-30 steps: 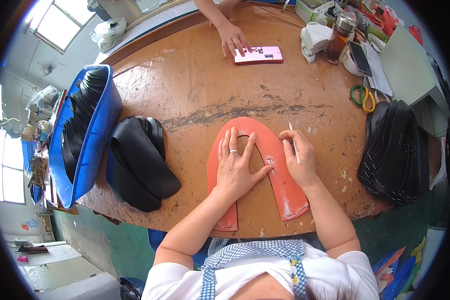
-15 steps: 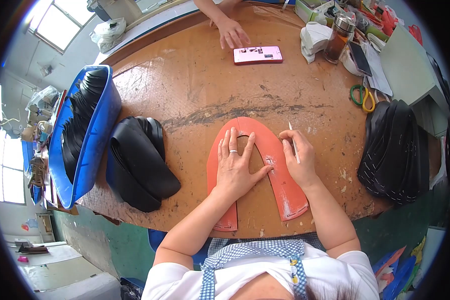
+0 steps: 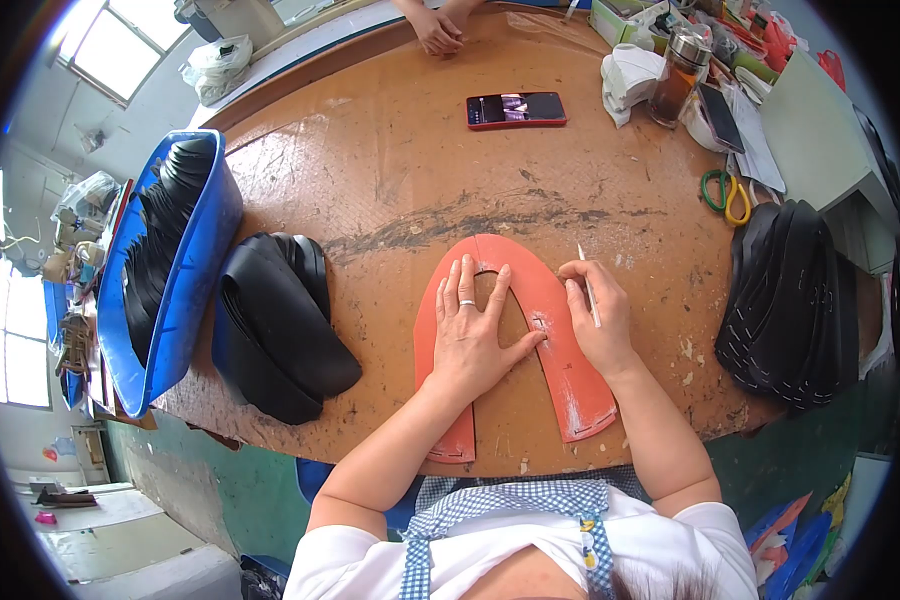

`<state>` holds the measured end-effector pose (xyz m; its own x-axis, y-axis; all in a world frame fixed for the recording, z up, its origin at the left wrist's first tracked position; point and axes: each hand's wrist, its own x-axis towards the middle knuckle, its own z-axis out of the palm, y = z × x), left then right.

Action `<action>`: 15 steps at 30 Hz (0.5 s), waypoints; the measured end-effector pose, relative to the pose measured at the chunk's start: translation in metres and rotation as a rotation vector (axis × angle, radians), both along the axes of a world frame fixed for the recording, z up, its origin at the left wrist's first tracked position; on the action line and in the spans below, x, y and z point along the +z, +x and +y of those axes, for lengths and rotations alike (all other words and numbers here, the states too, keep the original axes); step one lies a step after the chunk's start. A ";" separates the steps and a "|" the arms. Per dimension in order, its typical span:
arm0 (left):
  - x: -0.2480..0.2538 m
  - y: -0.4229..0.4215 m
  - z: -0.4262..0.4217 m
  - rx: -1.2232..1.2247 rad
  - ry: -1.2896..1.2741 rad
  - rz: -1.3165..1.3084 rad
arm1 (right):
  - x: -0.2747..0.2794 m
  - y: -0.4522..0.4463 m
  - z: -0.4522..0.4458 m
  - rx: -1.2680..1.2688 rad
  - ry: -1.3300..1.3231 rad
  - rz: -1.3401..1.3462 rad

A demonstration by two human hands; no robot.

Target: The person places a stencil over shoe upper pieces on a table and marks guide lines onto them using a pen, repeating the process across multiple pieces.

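Observation:
A red-orange U-shaped template (image 3: 573,385) lies flat on the brown worktable (image 3: 390,190), its curved end away from me. My left hand (image 3: 470,335) rests on it with fingers spread, a ring on one finger, pressing mostly the left arm and spanning the gap. White marks show around a small slot on the right arm. In my right hand (image 3: 600,312), beside the template's right edge, a thin white marking pencil (image 3: 591,298) is pinched, one pointed end sticking up past the fingers. Whatever lies beneath the template is hidden.
Black pieces (image 3: 280,330) lie at left beside a blue bin (image 3: 195,290) of more. A stack with white marks (image 3: 785,310) sits right, near scissors (image 3: 736,200). A phone (image 3: 516,110) lies at the back, near another person's hands (image 3: 438,30). A bottle (image 3: 679,75) stands back right.
The other person's hand has drawn back from the phone toward the far edge, and the phone's screen has gone from bright to mostly dark. My hands and the template have not visibly moved.

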<state>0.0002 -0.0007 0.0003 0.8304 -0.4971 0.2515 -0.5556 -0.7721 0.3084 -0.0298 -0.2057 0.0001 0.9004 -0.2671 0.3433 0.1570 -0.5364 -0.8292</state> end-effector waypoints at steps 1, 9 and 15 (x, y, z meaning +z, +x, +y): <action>0.000 0.000 0.000 0.001 -0.001 0.002 | 0.001 0.000 0.000 0.001 0.000 0.000; 0.001 0.000 0.000 -0.005 -0.012 -0.001 | 0.002 0.000 0.000 -0.001 0.007 0.013; -0.001 0.000 0.000 -0.003 -0.015 -0.006 | 0.001 0.000 0.000 -0.002 -0.002 0.004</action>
<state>0.0003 -0.0003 -0.0008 0.8276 -0.4956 0.2635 -0.5595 -0.7659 0.3167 -0.0300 -0.2053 0.0015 0.9014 -0.2682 0.3400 0.1524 -0.5384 -0.8288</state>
